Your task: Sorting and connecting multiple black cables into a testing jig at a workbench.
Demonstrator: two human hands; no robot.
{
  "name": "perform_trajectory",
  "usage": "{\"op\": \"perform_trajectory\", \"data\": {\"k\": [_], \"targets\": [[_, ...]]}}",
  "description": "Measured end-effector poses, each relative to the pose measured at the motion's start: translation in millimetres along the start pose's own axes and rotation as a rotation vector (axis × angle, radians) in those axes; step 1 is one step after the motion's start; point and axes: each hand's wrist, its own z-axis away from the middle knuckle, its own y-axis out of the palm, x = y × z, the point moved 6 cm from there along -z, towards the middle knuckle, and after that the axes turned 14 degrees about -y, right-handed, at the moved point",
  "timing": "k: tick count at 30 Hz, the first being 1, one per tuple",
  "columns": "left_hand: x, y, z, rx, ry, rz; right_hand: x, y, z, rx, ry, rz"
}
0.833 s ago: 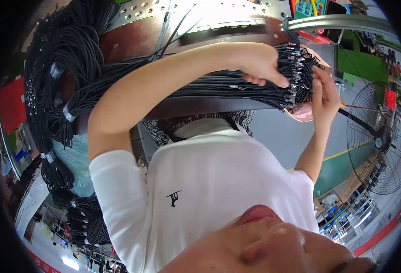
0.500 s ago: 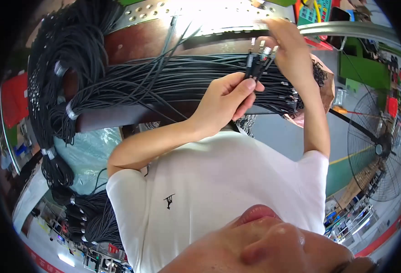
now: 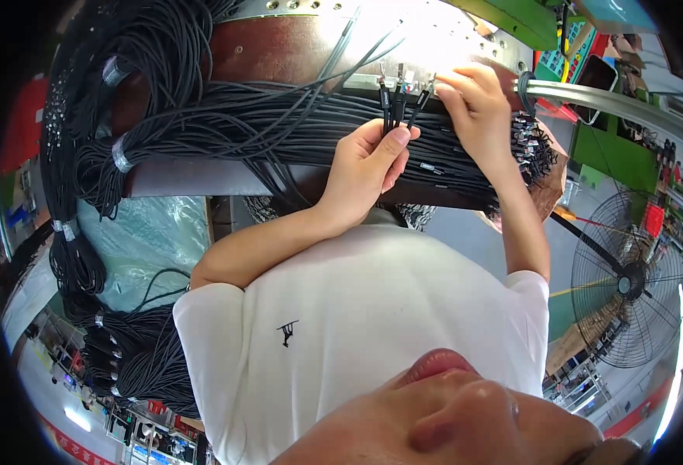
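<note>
Left hand: the left hand (image 3: pixel 368 159) has come in from the far right end of the cable pile to the middle of the table, and its grip is now clenched on a few cable ends (image 3: pixel 397 97), pinched between thumb and fingers and held upright.
Right hand: the right hand (image 3: pixel 477 108) has dropped from a raised spot above the pile to just beside those ends; its fingertips touch the rightmost plug, and the grip looks half closed on it, though whether it truly grasps the plug I cannot tell.
Cable ends: three thin black leads with small metal plugs, standing side by side above the pile, near the far edge of the table.
Cable pile: a thick bundle of black cables (image 3: pixel 264 128) lies across the table from left to right, with its plug ends fanned out at the right edge.
What changed: a moment ago both hands were at the right end of the pile; now a few ends are lifted clear of it.
Meaning: by my judgement, single leads have been sorted out of the bundle and are being lined up.
</note>
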Motion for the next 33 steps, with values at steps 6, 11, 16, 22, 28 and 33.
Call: {"op": "perform_trajectory", "data": {"k": [6,11,16,22,28,33], "targets": [[-7,-5,-1,-0.017,0.098,0.011,26,20,7,0.090,0.478,-0.733],[-10,-7,2,0.003,0.039,-0.001,48,-8,-21,-0.070,-0.240,0.178],[-11,-15,15,-0.045,0.010,-0.079,24,16,-10,-0.052,-0.160,0.012],[-15,-13,15,0.034,-0.056,0.128,41,31,-14,0.092,-0.249,-0.038],[-13,-12,14,0.120,-0.099,0.165,37,37,-19,0.120,-0.193,-0.125],[-17,-14,14,0.147,-0.114,0.201,19,40,-9,-0.024,-0.017,-0.302]]}}
